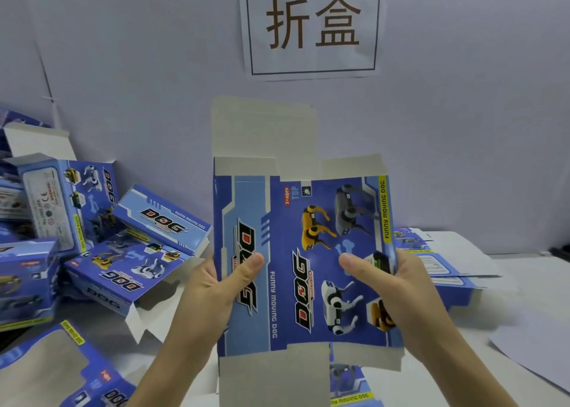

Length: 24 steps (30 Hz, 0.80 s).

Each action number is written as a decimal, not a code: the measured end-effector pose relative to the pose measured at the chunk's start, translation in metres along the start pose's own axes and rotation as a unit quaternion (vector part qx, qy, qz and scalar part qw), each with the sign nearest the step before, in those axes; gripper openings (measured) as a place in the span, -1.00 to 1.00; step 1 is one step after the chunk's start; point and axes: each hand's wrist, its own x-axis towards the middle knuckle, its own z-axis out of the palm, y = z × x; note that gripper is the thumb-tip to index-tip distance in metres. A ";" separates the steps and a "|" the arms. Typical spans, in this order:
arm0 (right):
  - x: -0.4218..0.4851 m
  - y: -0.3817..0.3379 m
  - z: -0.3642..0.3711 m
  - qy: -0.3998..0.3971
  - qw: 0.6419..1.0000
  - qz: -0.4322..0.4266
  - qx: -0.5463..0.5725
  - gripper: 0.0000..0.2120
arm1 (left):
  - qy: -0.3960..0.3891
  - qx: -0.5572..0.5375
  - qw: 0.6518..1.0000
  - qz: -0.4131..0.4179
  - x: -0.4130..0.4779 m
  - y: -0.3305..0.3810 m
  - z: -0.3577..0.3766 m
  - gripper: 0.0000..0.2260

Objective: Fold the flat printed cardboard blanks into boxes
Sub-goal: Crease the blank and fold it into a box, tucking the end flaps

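Observation:
I hold a flat blue cardboard blank (293,228) printed with "DOG" lettering and robot dogs upright in front of me. Its white flaps stick out at the top and bottom. My left hand (216,283) grips its left edge, thumb on the printed face. On the other side, my right hand (398,280) grips the right edge, thumb pressed near a printed bone. The fingers of both hands are hidden behind the card.
A pile of folded blue boxes (92,237) lies at the left on the white table (509,314). A stack of flat blanks (431,261) rests at the right behind my right hand. More blanks (348,385) lie under the held one. A paper sign (311,24) hangs on the wall.

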 end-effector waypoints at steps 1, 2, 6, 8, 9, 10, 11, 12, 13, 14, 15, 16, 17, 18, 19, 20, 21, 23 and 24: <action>0.000 0.001 0.000 0.003 1.000 -0.003 0.002 -0.80 | 0.002 0.010 1.000 0.006 -0.001 0.000 0.001 -0.59; 0.001 0.003 0.001 0.010 1.000 -0.005 0.003 -0.86 | 0.006 0.020 1.000 0.012 -0.002 0.000 0.002 -0.61; 0.002 0.002 0.001 0.009 1.000 -0.002 -0.007 -0.82 | 0.010 0.040 0.999 0.021 -0.002 0.000 0.005 -0.63; 0.002 0.000 0.000 0.001 1.000 -0.016 -0.025 -0.73 | -0.001 0.041 0.998 0.040 -0.002 0.003 0.003 -0.60; 0.002 0.000 0.000 0.002 0.999 -0.028 -0.031 -0.74 | -0.008 0.037 0.998 0.055 -0.002 0.005 0.004 -0.59; 0.001 0.001 0.001 0.002 0.998 -0.042 -0.039 -0.75 | -0.015 0.033 0.997 0.073 -0.003 0.007 0.005 -0.57; 0.001 0.001 0.003 -0.004 0.998 -0.054 -0.038 -0.77 | -0.023 0.030 0.995 0.094 -0.004 0.009 0.006 -0.54; -0.001 0.002 0.005 -0.022 0.997 -0.066 -0.032 -0.80 | -0.034 0.035 0.992 0.114 -0.005 0.010 0.007 -0.50; -0.002 0.002 0.007 -0.037 0.996 -0.080 -0.019 -0.80 | -0.044 0.050 0.989 0.131 -0.006 0.010 0.007 -0.47; -0.002 0.005 0.008 -0.049 0.995 -0.086 -0.010 -0.78 | -0.051 0.071 0.986 0.145 -0.005 0.009 0.006 -0.44; -0.003 0.005 0.008 -0.060 0.995 -0.084 -0.004 -0.68 | -0.054 0.091 0.983 0.151 -0.004 0.008 0.004 -0.41; -0.005 0.003 0.007 -0.069 0.995 -0.065 0.015 -0.50 | -0.059 0.105 0.981 0.150 -0.003 0.007 0.000 -0.38; -0.006 0.002 0.005 -0.079 0.994 -0.032 0.066 -0.31 | -0.071 0.114 0.980 0.149 -0.002 0.007 -0.004 -0.35; -0.010 0.001 0.004 -0.087 0.989 -0.026 0.121 -0.20 | -0.090 0.128 0.976 0.154 -0.002 0.006 -0.008 -0.31; -0.010 -0.003 -0.003 -0.059 0.985 -0.018 0.161 -0.21 | -0.112 0.152 0.968 0.167 -0.003 0.006 -0.012 -0.27; -0.011 -0.006 -0.007 -0.067 0.970 0.018 0.231 -0.30 | -0.131 0.189 0.956 0.182 -0.004 0.006 -0.015 -0.24; -0.009 0.000 -0.010 -0.108 0.962 0.013 0.250 -0.43 | -0.141 0.226 0.944 0.193 -0.006 0.006 -0.016 -0.21; -0.001 0.006 -0.004 -0.132 0.954 0.027 0.267 -0.44 | -0.143 0.266 0.932 0.203 -0.008 0.003 -0.015 -0.19; -0.002 0.004 -0.005 -0.131 0.958 0.029 0.254 -0.35 | -0.140 0.268 0.930 0.207 -0.007 0.001 -0.015 -0.19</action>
